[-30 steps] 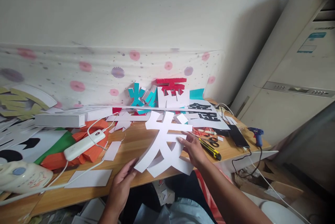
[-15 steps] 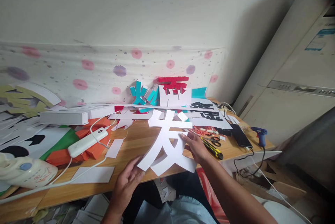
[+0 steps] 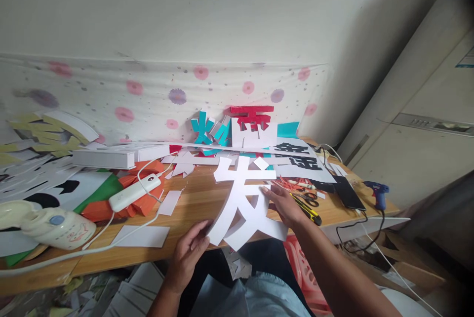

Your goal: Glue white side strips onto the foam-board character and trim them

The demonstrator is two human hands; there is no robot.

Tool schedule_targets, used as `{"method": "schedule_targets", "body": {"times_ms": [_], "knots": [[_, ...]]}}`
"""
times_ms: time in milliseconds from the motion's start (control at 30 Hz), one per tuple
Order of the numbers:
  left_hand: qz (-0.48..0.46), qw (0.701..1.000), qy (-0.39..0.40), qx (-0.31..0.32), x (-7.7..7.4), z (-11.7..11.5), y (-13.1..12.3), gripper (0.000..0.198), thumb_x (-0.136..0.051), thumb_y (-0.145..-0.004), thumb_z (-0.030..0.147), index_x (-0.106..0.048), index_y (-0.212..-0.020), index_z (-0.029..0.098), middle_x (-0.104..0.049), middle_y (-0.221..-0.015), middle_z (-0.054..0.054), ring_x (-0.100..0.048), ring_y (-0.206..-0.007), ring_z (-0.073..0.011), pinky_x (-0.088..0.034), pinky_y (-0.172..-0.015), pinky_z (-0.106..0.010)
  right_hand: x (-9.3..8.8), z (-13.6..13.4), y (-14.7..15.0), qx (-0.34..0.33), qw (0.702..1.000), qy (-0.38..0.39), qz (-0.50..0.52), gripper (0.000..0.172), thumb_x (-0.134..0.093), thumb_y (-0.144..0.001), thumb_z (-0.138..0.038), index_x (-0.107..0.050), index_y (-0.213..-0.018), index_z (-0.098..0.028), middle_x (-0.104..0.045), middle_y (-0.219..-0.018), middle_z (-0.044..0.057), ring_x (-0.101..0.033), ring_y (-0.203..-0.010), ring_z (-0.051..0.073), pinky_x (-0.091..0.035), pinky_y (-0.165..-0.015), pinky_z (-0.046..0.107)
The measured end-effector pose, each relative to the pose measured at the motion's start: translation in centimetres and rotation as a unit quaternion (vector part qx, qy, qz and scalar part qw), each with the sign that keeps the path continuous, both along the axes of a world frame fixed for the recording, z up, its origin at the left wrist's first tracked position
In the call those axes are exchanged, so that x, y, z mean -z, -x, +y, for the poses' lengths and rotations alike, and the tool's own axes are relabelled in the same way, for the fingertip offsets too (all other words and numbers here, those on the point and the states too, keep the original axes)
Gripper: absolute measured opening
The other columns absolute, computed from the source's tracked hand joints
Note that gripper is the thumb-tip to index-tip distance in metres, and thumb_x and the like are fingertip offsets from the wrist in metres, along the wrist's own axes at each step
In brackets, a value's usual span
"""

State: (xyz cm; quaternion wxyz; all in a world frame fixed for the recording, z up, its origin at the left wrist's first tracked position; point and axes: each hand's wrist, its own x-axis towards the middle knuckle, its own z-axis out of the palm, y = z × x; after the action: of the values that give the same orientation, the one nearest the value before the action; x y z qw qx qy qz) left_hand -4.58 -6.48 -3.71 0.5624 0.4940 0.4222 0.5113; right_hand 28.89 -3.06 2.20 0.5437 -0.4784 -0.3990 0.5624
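Note:
A large white cut-out character (image 3: 242,198) lies on the wooden table (image 3: 192,203), its lower part hanging over the front edge. My left hand (image 3: 190,253) pinches its lower left corner from below the table edge. My right hand (image 3: 283,203) rests with fingers stretched flat on the right side of the character, pressing it down. Just right of that hand lie a yellow and black utility knife (image 3: 306,209) and black scissors (image 3: 309,198).
Red, teal and black cut-out characters (image 3: 252,132) stand at the back wall. A white power strip (image 3: 135,192) with its cord lies on orange paper, a cream device (image 3: 52,223) at left. Phone (image 3: 350,193) and blue glue gun (image 3: 378,193) sit at right. Paper scraps litter the floor.
The view has shifted left, so everything sits further right in the picture. My hands keep the same hold on the white character.

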Motion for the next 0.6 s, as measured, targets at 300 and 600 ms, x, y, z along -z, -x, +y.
{"method": "schedule_targets", "body": {"times_ms": [300,600], "knots": [[0.032,0.998,0.03,0.051,0.5,0.4,0.8,0.073,-0.091,-0.079,0.067,-0.081,-0.134,0.02,-0.076,-0.145,-0.014,-0.067,-0.142,-0.0429,-0.058,-0.12,-0.051,-0.2,0.0,-0.3,0.0,0.999,0.022,-0.045,0.053,-0.092,-0.082,-0.071,-0.085,-0.103,-0.023,-0.085,-0.109,0.011,-0.078,-0.1,0.036,-0.062,-0.088,0.045],[0.038,0.998,0.024,0.045,0.5,-0.1,0.3,0.068,-0.091,-0.082,0.064,-0.082,-0.132,0.02,-0.077,-0.142,-0.014,-0.07,-0.138,-0.0411,-0.057,-0.121,-0.05,0.8,0.9,-1.1,-0.018,0.996,0.011,-0.083,0.053,-0.085,-0.086,-0.073,-0.084,-0.097,-0.022,-0.084,-0.101,0.009,-0.076,-0.092,0.032,-0.059,-0.085,0.044]]}}
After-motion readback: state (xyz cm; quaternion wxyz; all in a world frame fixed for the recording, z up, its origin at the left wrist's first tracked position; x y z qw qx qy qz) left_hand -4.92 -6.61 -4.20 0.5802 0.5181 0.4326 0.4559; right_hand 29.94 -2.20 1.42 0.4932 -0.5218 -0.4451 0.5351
